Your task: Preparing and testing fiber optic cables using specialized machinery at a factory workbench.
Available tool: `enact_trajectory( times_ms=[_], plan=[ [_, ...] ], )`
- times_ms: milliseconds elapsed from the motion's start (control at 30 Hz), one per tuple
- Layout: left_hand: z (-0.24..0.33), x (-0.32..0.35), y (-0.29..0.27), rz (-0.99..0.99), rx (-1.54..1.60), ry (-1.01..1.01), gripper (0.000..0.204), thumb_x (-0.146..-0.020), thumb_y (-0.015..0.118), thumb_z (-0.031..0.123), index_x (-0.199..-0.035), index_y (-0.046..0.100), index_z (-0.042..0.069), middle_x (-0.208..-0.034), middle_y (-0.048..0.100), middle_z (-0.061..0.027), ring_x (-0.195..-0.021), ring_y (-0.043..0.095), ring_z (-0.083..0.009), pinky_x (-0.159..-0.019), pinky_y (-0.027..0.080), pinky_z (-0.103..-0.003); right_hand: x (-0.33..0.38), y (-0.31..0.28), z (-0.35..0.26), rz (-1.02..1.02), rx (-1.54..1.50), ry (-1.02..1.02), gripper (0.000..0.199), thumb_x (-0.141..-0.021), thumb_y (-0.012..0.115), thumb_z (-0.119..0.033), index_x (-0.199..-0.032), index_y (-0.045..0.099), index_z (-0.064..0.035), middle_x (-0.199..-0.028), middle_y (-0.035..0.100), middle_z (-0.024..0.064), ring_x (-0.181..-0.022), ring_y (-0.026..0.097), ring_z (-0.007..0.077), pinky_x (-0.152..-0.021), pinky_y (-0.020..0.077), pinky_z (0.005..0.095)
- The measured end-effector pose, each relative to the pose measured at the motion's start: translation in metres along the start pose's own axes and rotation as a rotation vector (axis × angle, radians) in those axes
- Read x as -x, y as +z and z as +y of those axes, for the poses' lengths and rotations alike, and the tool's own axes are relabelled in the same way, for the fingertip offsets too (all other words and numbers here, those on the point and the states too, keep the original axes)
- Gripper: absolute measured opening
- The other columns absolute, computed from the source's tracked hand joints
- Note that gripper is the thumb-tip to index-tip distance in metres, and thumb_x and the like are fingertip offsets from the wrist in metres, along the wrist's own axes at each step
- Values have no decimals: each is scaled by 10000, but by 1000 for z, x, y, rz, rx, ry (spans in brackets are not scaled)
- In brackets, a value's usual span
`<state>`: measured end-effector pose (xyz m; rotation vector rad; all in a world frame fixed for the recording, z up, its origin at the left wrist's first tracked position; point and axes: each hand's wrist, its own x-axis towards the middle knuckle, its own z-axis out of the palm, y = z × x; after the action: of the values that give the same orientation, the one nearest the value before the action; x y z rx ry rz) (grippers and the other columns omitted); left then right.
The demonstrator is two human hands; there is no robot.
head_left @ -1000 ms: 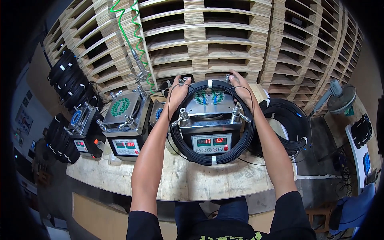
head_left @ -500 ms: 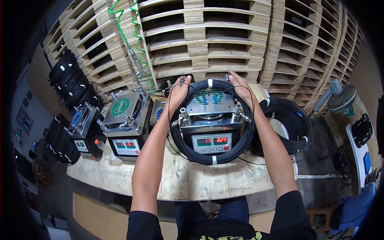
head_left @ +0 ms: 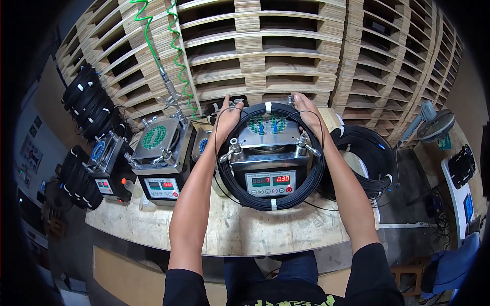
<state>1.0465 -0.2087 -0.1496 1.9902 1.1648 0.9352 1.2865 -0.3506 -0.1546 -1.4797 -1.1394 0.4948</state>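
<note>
A metal polishing machine (head_left: 269, 136) with a red digital display stands in front of me. Over its front hangs a coil of black cable (head_left: 236, 191), bound with white ties. Two blue connectors (head_left: 275, 127) sit upright in the green-ringed plate on top. My left hand (head_left: 228, 121) reaches past the coil to the far left corner, thumb and fingers closed about a metal clamp handle (head_left: 237, 102). At the far right corner my right hand (head_left: 309, 118) closes on another clamp handle (head_left: 291, 100); its fingers are partly hidden. Two near clamps (head_left: 235, 146) flank the plate.
More polishing machines (head_left: 162, 163) stand to the left on the wooden table (head_left: 245, 234). Another black cable coil (head_left: 365, 140) lies at the right. Stacked pallets (head_left: 286, 48) rise behind, with green air hoses (head_left: 149, 35) hanging down. A small fan (head_left: 436, 124) stands far right.
My left hand's fingers have shifted at the far left handle, a finger now raised. The right hand has stayed almost in place. Display digits have changed. The hanging air nozzle has swung left slightly.
</note>
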Motion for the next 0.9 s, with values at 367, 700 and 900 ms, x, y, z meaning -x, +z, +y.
enact_trajectory(
  times_ms=[367, 700, 900],
  plan=[
    [-1, -3, 4, -53, 174, 24, 799, -944, 485, 657, -1407, 518, 7, -1367, 575, -262, -1314, 523, -366, -1092, 371, -372, -1, -3, 5, -74, -67, -43, 505, -1066, 404, -409, -1444, 484, -83, -1138, 640, 127, -549, 557, 122, -426, 438, 270],
    [-3, -2, -1, -4, 55, 9, 811, -936, 521, 641, -1459, 469, 23, -1342, 597, -254, -1290, 548, -367, -1073, 397, -373, 3, 3, -7, -19, -22, -25, 471, -1066, 406, -401, -1415, 503, -99, -1060, 652, 143, -553, 562, 133, -430, 445, 282],
    [14, 5, 2, -70, 72, -39, 795, -941, 539, 617, -1434, 490, -5, -1347, 598, -237, -1290, 549, -332, -1076, 386, -355, -8, -9, 14, 5, 73, -70, 429, -1068, 397, -360, -1417, 505, -135, -1165, 645, 118, -525, 550, 110, -403, 450, 247]
  ],
)
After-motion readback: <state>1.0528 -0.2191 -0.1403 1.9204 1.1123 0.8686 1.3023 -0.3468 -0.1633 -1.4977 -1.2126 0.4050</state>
